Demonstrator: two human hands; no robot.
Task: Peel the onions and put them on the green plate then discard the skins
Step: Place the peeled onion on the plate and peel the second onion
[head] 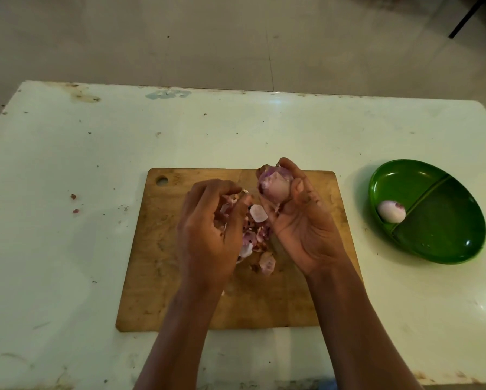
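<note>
while tugging with the left hand, could fling loose skins off the cutting board and across the table, leaving more to gather before discarding; likely cause, a sharp pull on a clinging scrap. further right, could lose the onion from the right hand if squeezed while slick, sending it rolling toward the table edge. could also carry it over too soon, with purple skin showing near its top, judged not yet fully peeled. at the far right, could bump the peeled onion out of the green plate by dropping the next one in carelessly.

left hand: fingers curled above the board, seemingly pinching a few of the skins, firmness hard to tell. just right of it, heaped skins on the middle of the board, below and between both hands. right hand: palm up, fingers and thumb wrapped round the onion, raised over the far part of the board, near the left fingertips but apart from them. well to the right, green plate on the table, apart from both hands, holding one peeled onion in its left compartment, against the divider
</note>
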